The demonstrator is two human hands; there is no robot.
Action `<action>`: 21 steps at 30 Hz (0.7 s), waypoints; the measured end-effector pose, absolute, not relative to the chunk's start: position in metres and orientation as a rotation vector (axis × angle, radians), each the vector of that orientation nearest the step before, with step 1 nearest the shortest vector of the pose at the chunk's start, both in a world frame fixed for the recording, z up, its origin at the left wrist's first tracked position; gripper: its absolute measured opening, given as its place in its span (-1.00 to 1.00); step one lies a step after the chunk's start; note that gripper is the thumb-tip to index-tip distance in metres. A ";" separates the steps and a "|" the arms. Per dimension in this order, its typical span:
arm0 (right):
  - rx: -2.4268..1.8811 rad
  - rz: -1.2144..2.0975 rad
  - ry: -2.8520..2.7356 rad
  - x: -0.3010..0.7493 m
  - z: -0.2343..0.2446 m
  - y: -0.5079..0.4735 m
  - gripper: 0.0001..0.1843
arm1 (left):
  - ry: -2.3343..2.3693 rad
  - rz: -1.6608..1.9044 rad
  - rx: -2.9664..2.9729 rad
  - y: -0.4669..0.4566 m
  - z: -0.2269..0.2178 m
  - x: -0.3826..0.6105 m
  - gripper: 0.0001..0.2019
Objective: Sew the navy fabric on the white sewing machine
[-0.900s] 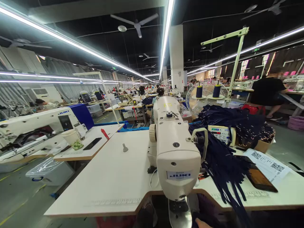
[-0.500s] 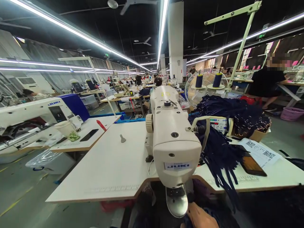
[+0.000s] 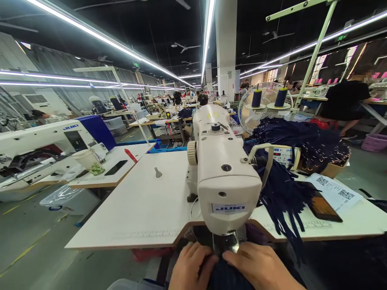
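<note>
A white JUKI sewing machine (image 3: 228,181) stands in front of me, its head facing me, with a shiny metal guard (image 3: 231,243) below it. My left hand (image 3: 193,264) is left of the guard, thumb and fingers closed on dark navy fabric (image 3: 226,276). On the other side my right hand (image 3: 261,262) grips the same fabric, its fingertips against the guard's edge. The fabric's edge and the needle are hidden behind the guard and my fingers. To the right, a bundle of navy straps (image 3: 281,201) hangs over the table edge.
The white table (image 3: 136,201) carries a small grey key-like piece (image 3: 157,172) on the left. A phone (image 3: 325,207) and printed papers (image 3: 334,189) lie at right. Behind them are thread cones (image 3: 256,98) and a fan (image 3: 246,110). A person (image 3: 344,98) sits far right.
My left hand has come into view beside the guard. My right hand has risen to the guard's right side, and the dark fabric now shows between both hands. The view has shifted slightly.
</note>
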State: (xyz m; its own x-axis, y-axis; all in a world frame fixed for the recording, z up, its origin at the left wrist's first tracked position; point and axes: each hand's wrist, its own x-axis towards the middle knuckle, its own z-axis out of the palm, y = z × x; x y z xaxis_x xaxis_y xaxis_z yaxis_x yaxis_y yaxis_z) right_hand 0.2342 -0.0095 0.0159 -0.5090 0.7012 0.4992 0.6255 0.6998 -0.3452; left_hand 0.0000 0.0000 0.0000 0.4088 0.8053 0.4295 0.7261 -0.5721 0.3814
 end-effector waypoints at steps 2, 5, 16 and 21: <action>-1.049 0.072 -2.248 0.234 0.013 -0.007 -0.67 | 1.460 1.154 2.741 0.003 0.010 0.003 -0.86; -1.121 0.232 -2.146 0.236 0.010 -0.007 -0.62 | 1.146 1.255 3.067 0.004 0.011 0.014 -0.79; -1.297 0.841 -1.743 0.238 -0.013 -0.008 -0.67 | 1.290 1.127 3.175 -0.003 0.013 0.035 -0.63; -1.339 0.915 -1.697 0.238 -0.013 -0.004 -0.65 | 1.346 1.250 3.111 -0.001 0.012 0.040 -0.68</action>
State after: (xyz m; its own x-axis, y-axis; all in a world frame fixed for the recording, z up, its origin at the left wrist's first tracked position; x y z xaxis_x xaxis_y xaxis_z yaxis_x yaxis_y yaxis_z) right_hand 0.2378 -0.0044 -0.0132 -0.1472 0.9795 0.1376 0.4229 0.1881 -0.8864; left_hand 0.0397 -0.0010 0.0120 0.5112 0.4498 0.7324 0.7638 -0.6284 -0.1472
